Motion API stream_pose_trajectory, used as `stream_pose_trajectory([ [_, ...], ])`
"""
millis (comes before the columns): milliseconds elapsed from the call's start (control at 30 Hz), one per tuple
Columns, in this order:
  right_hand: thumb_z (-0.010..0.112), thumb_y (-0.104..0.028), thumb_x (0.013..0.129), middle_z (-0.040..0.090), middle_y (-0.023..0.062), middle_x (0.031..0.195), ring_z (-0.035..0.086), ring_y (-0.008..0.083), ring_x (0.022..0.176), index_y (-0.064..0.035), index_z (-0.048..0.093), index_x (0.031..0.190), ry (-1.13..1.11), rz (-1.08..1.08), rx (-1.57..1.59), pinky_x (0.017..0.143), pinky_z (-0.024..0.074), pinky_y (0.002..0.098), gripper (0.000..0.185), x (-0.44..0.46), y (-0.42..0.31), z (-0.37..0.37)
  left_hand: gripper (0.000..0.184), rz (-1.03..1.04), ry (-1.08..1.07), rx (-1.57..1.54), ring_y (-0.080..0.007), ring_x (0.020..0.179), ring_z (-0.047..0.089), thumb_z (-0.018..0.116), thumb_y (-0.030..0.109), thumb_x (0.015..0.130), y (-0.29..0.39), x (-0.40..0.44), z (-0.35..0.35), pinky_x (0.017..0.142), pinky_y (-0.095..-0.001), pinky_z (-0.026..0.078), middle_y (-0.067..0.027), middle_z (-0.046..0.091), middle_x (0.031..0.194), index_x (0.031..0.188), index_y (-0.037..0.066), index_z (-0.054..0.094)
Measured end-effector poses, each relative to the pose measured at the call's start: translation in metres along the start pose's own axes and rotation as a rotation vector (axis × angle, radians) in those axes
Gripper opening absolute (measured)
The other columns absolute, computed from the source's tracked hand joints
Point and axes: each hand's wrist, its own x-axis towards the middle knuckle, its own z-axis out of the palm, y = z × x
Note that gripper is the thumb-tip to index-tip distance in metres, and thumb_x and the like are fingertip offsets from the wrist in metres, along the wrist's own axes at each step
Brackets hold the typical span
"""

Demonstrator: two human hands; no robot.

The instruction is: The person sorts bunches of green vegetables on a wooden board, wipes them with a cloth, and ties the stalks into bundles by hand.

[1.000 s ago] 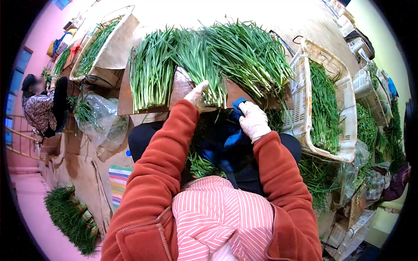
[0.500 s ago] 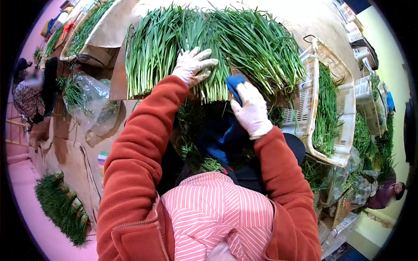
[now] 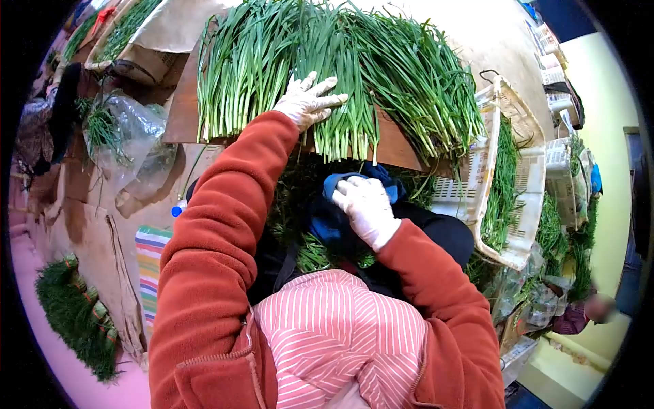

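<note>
We have left hand (image 3: 306, 103) at upper middle of frame, fingers spread apart, laid on left side of middle green bunch (image 3: 347, 119); not clamped. Bunch lies on brown board (image 3: 398, 140), long way up and down frame: pale ends low, leaf tips high. Most of bunch up and right from left hand, so left hand nearer. Our right hand (image 3: 368, 208), frame middle, below bunch and apart from it, fingers curled together on blue cloth (image 3: 332, 183).
</note>
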Motion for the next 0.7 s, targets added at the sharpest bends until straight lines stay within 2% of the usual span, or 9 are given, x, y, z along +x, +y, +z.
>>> stream_pose_trajectory([
  [167, 0.052, -0.004, 0.071, 0.057, 0.0021, 0.092, 0.055, 0.0217, 0.085, -0.0147, 0.059, 0.103, 0.41, 0.121, -0.021, 0.068, 0.0448, 0.0371, 0.034, 0.055, 0.014, -0.051, 0.046, -0.012, -0.014, 0.056, -0.0392, 0.136, 0.012, 0.052, 0.029, 0.089, 0.005, 0.002, -0.002, 0.108, -0.056, 0.004, -0.002, 0.025, 0.148, 0.133, 0.039, 0.041],
  [267, 0.048, -0.005, 0.077, 0.056, 0.0026, 0.1, 0.053, 0.0221, 0.096, -0.0179, 0.059, 0.104, 0.109, 0.102, -0.152, 0.074, 0.0463, 0.0357, 0.032, 0.069, 0.029, 0.019, 0.047, 0.019, -0.005, 0.064, -0.0397, 0.136, 0.012, 0.053, 0.028, 0.088, -0.004, 0.004, 0.004, 0.108, -0.0537, 0.007, -0.0019, 0.024, 0.148, 0.133, 0.039, 0.041],
  [300, 0.049, -0.007, 0.078, 0.055, 0.0037, 0.105, 0.052, 0.023, 0.099, -0.0194, 0.06, 0.103, 0.181, 0.083, -0.153, 0.076, 0.0459, 0.0356, 0.03, 0.059, 0.023, 0.026, 0.047, -0.005, -0.029, 0.066, -0.0393, 0.136, 0.013, 0.053, 0.029, 0.088, 0.004, 0.001, -0.004, 0.109, -0.0525, 0.008, -0.0022, 0.024, 0.148, 0.133, 0.039, 0.04],
  [400, 0.051, -0.003, 0.074, 0.057, 0.0033, 0.103, 0.052, 0.0248, 0.097, -0.0188, 0.06, 0.104, -0.021, 0.114, 0.083, 0.077, 0.0454, 0.0387, 0.035, 0.027, 0.004, 0.017, 0.045, -0.022, 0.014, -0.013, -0.0371, 0.136, 0.014, 0.055, 0.022, 0.087, 0.008, 0.0, -0.007, 0.109, -0.0509, 0.008, -0.004, 0.028, 0.146, 0.128, 0.038, 0.047],
  [433, 0.052, -0.002, 0.072, 0.058, 0.0033, 0.102, 0.053, 0.0254, 0.095, -0.0182, 0.06, 0.105, -0.162, 0.144, 0.171, 0.078, 0.0452, 0.0398, 0.038, 0.013, -0.001, 0.003, 0.039, 0.006, 0.161, 0.022, -0.0347, 0.13, 0.03, 0.059, 0.016, 0.083, 0.007, 0.004, 0.0, 0.107, -0.0473, 0.018, -0.0053, 0.042, 0.138, 0.119, 0.032, 0.056],
  [533, 0.059, -0.004, 0.065, 0.058, 0.0059, 0.094, 0.054, 0.0276, 0.087, -0.0169, 0.059, 0.109, 0.206, 0.229, 0.353, 0.076, 0.0451, 0.0397, 0.045, -0.018, 0.013, -0.021, 0.028, 0.018, 0.452, 0.01, -0.0301, 0.108, 0.049, 0.062, 0.01, 0.077, 0.039, 0.009, -0.031, 0.093, -0.0426, 0.034, -0.0038, 0.056, 0.116, 0.103, 0.021, 0.062],
  [567, 0.06, -0.005, 0.065, 0.057, 0.0064, 0.094, 0.054, 0.0277, 0.087, -0.0167, 0.059, 0.11, 0.389, 0.229, 0.369, 0.075, 0.0452, 0.0392, 0.047, -0.016, 0.021, -0.028, 0.029, 0.062, 0.471, 0.035, -0.031, 0.115, 0.046, 0.061, 0.011, 0.078, 0.051, 0.01, -0.038, 0.099, -0.044, 0.031, -0.0051, 0.053, 0.122, 0.105, 0.023, 0.06],
  [633, 0.063, -0.007, 0.064, 0.056, 0.007, 0.097, 0.054, 0.0279, 0.086, -0.0151, 0.058, 0.109, 0.368, 0.409, 0.209, 0.074, 0.0461, 0.0386, 0.046, -0.001, 0.037, -0.053, 0.035, 0.149, 0.465, 0.075, -0.0339, 0.123, 0.04, 0.061, 0.015, 0.079, 0.054, 0.023, -0.018, 0.104, -0.0472, 0.025, -0.0058, 0.048, 0.13, 0.112, 0.027, 0.057],
  [700, 0.062, -0.012, 0.071, 0.055, 0.007, 0.099, 0.054, 0.0271, 0.086, -0.0136, 0.057, 0.107, 0.338, 0.491, 0.062, 0.071, 0.047, 0.0389, 0.037, 0.026, 0.06, -0.043, 0.048, 0.147, 0.278, 0.166, -0.0375, 0.131, 0.027, 0.057, 0.026, 0.083, 0.049, 0.032, 0.001, 0.106, -0.0544, 0.017, -0.0027, 0.035, 0.142, 0.128, 0.037, 0.045],
])
